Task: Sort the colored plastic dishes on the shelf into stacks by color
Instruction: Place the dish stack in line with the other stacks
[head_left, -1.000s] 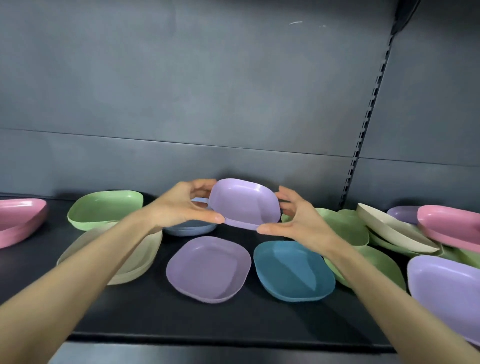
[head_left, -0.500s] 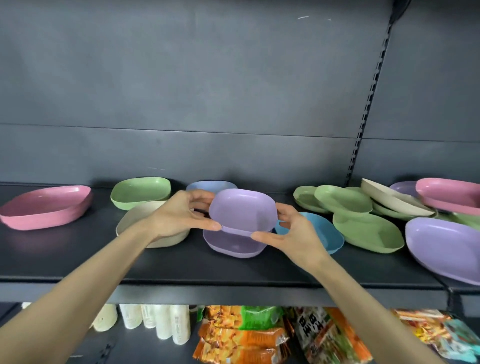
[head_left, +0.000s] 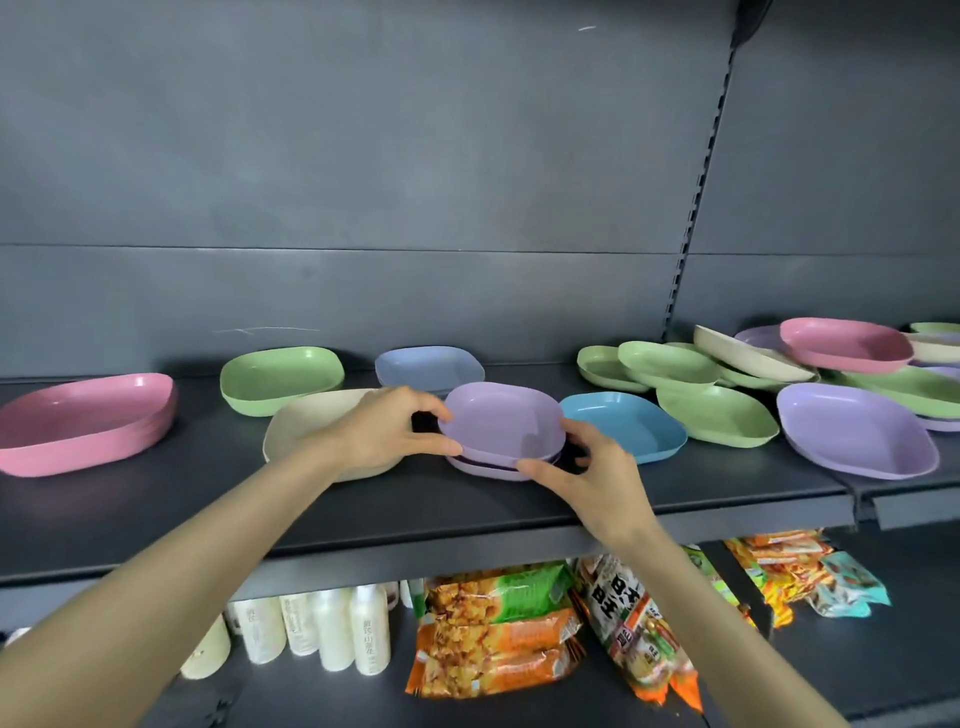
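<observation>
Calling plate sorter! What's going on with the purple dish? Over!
Left hand and right hand both grip purple dish. Nearly seated on lower purple dish. Cream dish left, blue dish right, neither blocking.

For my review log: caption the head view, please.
Left hand and right hand hold upper purple dish atop lower purple dish on shelf.

A bare left forearm (head_left: 197, 566) and bare right forearm (head_left: 675, 587), long and slender, were uncovered down to the wrists. The left grip (head_left: 384, 431) and right grip (head_left: 587, 470) were bare hands with slim fingers.
</observation>
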